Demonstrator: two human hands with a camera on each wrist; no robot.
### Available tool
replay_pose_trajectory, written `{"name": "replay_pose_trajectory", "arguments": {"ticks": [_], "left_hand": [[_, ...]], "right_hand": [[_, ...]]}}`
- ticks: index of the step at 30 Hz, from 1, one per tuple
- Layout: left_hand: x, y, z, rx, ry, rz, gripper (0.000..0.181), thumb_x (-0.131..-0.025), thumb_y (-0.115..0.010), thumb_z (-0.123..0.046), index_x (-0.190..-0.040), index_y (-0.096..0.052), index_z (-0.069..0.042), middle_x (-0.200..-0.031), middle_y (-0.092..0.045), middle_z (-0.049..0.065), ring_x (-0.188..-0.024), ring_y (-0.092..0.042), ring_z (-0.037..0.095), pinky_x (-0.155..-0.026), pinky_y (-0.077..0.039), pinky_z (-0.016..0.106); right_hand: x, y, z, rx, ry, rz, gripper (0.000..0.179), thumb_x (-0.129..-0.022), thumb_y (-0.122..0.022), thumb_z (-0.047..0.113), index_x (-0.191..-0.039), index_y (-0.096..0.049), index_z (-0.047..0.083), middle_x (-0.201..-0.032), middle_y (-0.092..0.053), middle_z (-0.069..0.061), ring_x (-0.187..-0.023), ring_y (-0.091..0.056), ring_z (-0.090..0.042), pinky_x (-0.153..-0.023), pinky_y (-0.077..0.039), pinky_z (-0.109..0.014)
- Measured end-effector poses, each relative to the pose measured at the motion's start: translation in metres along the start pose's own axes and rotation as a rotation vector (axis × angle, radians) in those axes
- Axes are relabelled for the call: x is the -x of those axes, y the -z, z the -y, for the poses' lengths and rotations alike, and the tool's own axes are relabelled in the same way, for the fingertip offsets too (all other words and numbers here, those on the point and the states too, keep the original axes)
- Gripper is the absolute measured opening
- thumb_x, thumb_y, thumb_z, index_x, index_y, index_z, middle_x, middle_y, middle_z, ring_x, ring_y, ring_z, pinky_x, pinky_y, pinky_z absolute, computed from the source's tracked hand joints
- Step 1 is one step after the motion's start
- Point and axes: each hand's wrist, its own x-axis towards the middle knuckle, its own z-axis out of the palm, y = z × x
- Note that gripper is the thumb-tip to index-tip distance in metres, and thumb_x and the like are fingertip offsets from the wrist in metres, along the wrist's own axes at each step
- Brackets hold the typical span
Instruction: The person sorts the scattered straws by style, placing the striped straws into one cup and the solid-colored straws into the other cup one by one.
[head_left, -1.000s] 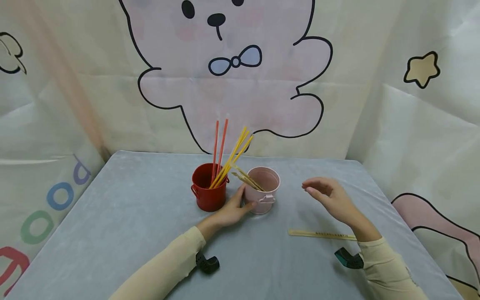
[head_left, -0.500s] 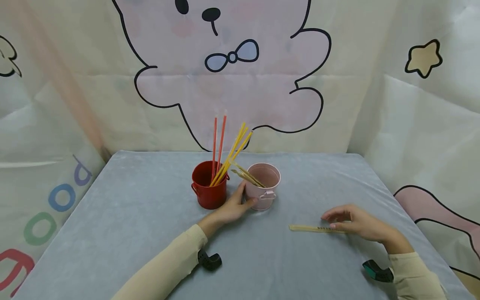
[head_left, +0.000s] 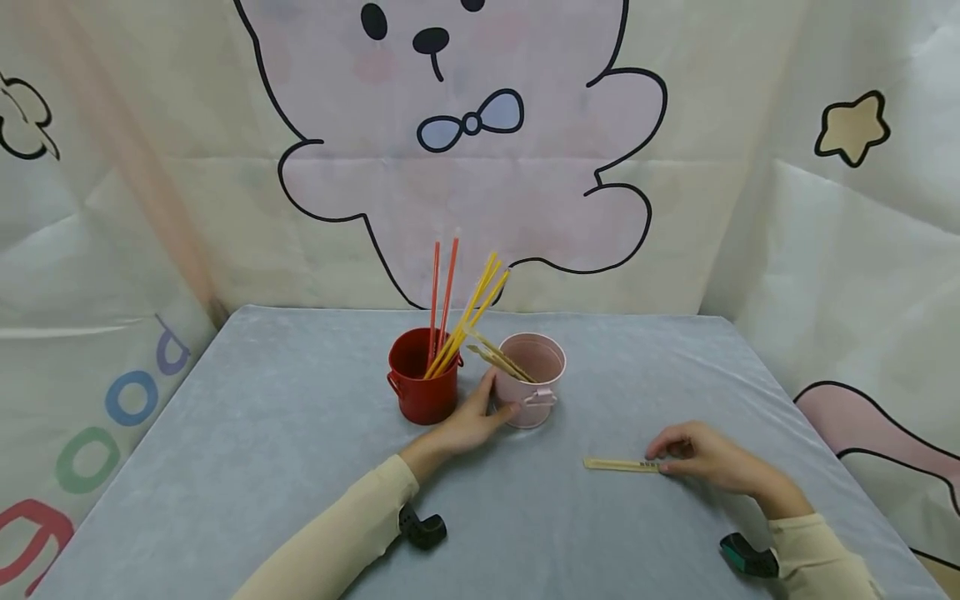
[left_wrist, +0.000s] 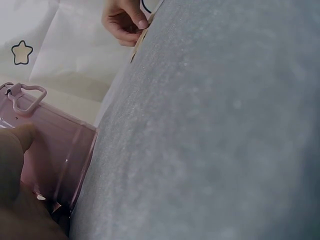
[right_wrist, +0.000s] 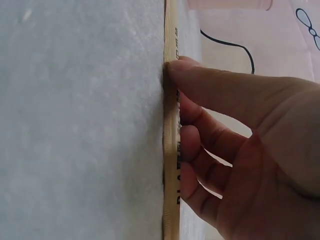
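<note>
My left hand point(head_left: 463, 423) holds the side of a small pink bucket point(head_left: 532, 400), its thumb on the near wall. Thin beige sticks point(head_left: 501, 363) lean in that bucket, tilted to the left. At the right, my right hand point(head_left: 708, 457) pinches a slim beige packet with dark lettering, which looks like wrapped chopsticks point(head_left: 617, 465) and lies on the table. In the right wrist view the thumb point(right_wrist: 210, 87) is on one side of the wrapped chopsticks point(right_wrist: 171, 145) and the curled fingers are on the other.
Left of the pink bucket stands a red bucket point(head_left: 420, 396). Red sticks point(head_left: 447, 287) and yellow sticks point(head_left: 472, 312) lean in it. A grey-blue cloth point(head_left: 300, 433) covers the table, and a printed curtain point(head_left: 480, 192) hangs behind.
My right hand has come down from above the table to the wrapped chopsticks and now pinches them. The left hand stays on the pink bucket.
</note>
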Motion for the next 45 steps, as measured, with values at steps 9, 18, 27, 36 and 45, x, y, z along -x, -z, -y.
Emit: {"name": "replay_pose_trajectory", "arguments": {"ticks": [9,18,27,36,45], "left_hand": [[0.013,0.004,-0.026,0.037,0.019,0.03,0.074,-0.098,-0.055,-0.022,-0.155,-0.007,-0.012,-0.164,-0.009,0.01,-0.154,-0.002,0.026,-0.123,-0.009,0.052],[0.002,0.0,0.0,0.007,-0.001,-0.004,0.075,-0.098,-0.055,-0.032,-0.155,-0.006,-0.024,-0.164,-0.009,-0.001,-0.154,-0.003,0.019,-0.124,-0.01,0.051],[0.002,0.001,-0.002,0.007,-0.012,-0.006,0.075,-0.098,-0.055,-0.032,-0.155,-0.007,-0.024,-0.164,-0.011,0.001,-0.154,-0.004,0.019,-0.124,-0.01,0.049],[0.003,0.002,0.002,0.01,0.023,0.002,0.075,-0.098,-0.055,-0.032,-0.155,-0.007,-0.025,-0.164,-0.01,-0.001,-0.154,-0.004,0.018,-0.124,-0.01,0.05],[0.006,0.004,-0.015,0.044,0.036,0.022,0.076,-0.098,-0.056,-0.023,-0.155,-0.007,-0.017,-0.165,-0.009,0.006,-0.154,-0.003,0.023,-0.124,-0.008,0.051]], "right_hand": [[-0.003,-0.005,0.005,-0.024,-0.054,0.004,0.008,-0.082,-0.071,0.0,-0.09,-0.068,0.0,-0.083,-0.069,-0.001,-0.076,-0.055,0.005,-0.063,-0.047,-0.02],[-0.003,-0.004,0.009,-0.032,-0.072,0.012,0.007,-0.085,-0.07,0.005,-0.089,-0.067,0.0,-0.081,-0.068,-0.004,-0.073,-0.054,0.006,-0.061,-0.047,-0.019],[-0.001,0.001,0.016,0.028,-0.074,-0.01,0.003,-0.088,-0.066,0.003,-0.088,-0.067,0.005,-0.075,-0.064,-0.006,-0.068,-0.051,0.004,-0.057,-0.044,-0.021],[0.006,0.009,0.029,0.145,-0.036,-0.156,0.006,-0.091,-0.061,0.004,-0.089,-0.064,0.009,-0.075,-0.061,-0.004,-0.067,-0.051,-0.002,-0.057,-0.04,-0.022],[-0.018,0.029,0.06,0.241,-0.023,-0.314,0.01,-0.092,-0.061,0.004,-0.095,-0.063,0.013,-0.083,-0.06,0.014,-0.073,-0.054,-0.002,-0.063,-0.043,-0.021]]}}
